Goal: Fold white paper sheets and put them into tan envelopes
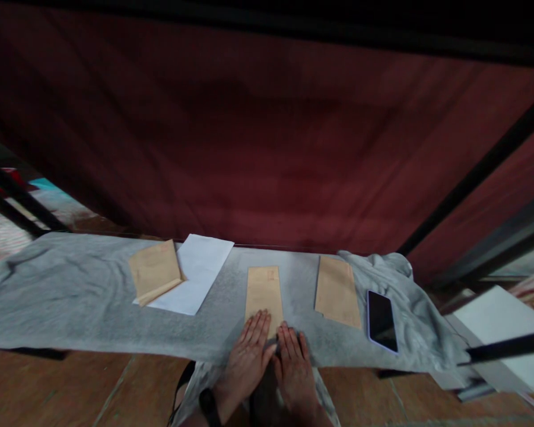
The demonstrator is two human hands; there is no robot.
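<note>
Dark wristband: closest to the camera, around our left wrist, well behind the fingers.
Left hand: palm down, fingers nearly straight and lying close together, thumb angled out toward our other hand; the fingertips rest flat on the paper and pinch nothing.
Right hand: palm down just beside it, fingers extended, mostly close together with a small gap toward the outer ones; the fingertips lie at the envelope's near right corner, and we cannot tell how firmly they press.
Middle brown envelope: flat under our left fingertips, reaching straight out ahead of them, with a small printed mark near its far right corner.
White sheet: ahead and to the left of our fingers, partly covered.
Creased brown paper: farther left of our fingers, overlapping that sheet, its near edge folded.
Right-hand brown paper: ahead and to the right of our fingers, lying flat.
Phone: farther right of our fingers, dark screen up, pale purple edge.
Grey cloth: spread beneath everything our fingers touch, bunched far to their right.
Red curtain: hanging beyond our fingertips, past the cloth's far edge.
</note>
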